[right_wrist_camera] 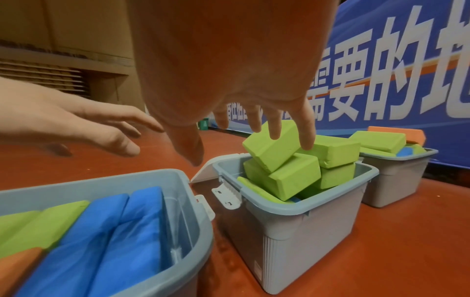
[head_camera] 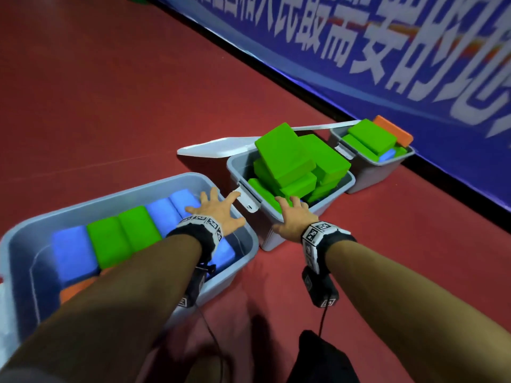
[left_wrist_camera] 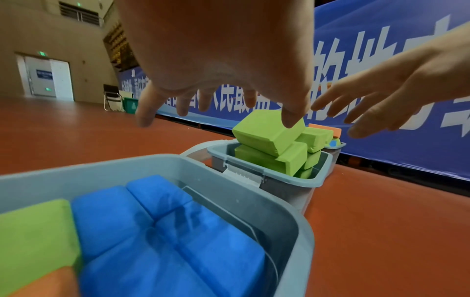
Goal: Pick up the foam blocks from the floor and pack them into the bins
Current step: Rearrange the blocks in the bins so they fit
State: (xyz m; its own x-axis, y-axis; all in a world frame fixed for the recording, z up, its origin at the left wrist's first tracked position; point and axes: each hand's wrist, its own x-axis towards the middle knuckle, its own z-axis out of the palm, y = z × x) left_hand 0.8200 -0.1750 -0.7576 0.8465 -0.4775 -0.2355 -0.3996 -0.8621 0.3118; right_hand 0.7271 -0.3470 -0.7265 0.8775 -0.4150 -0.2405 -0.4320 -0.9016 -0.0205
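Observation:
Three grey bins stand on the red floor. The big near bin holds blue blocks, green blocks and an orange one. My left hand hovers over its far right corner, fingers spread, holding nothing. The middle bin is heaped with green blocks, and the top green block lies tilted above the rim. Above this bin's near edge, my right hand is open and empty, fingers towards the pile.
A far bin with green, blue and orange blocks stands by the blue banner along the right. A white lid lies behind the middle bin. Bare red floor stretches to the left and the near right.

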